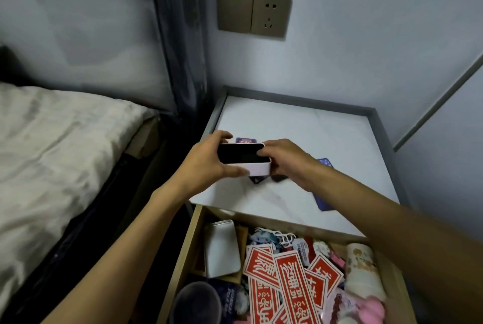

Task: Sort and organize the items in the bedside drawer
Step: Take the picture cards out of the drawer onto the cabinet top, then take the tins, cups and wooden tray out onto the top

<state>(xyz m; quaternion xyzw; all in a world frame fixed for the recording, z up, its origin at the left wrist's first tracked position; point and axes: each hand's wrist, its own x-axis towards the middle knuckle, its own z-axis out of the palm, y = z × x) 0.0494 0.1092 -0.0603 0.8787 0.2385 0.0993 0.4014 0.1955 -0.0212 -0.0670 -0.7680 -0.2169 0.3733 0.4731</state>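
Above the table (300,125), in the head view, you held the box (245,160) between both hands, its dark hollow facing up. Your left hand (206,164) gripped its left end, thumb on the near wall and fingers curled over the far one. Your right hand (285,159) pinched the right end. The box looked like stiff, thin-walled plastic or card, light and nothing visible in it, with smooth walls that could slip. The short ends were likely the best hold, kept level, and one hand would probably have been enough. There was one box. Under and around it lay loose cards (257,180), thin and flat, likely easier to slide to an edge than to pick straight up. You could count at least four: one purple behind the box, two dark below it, and blue ones by your right forearm, which hid whether those were one or two. Below, the drawer (194,234) stood open and crowded. It held at least five red strips (295,279), one white pouch (222,248), one dark cup (196,302), and soft pink and patterned pieces too jumbled to count.
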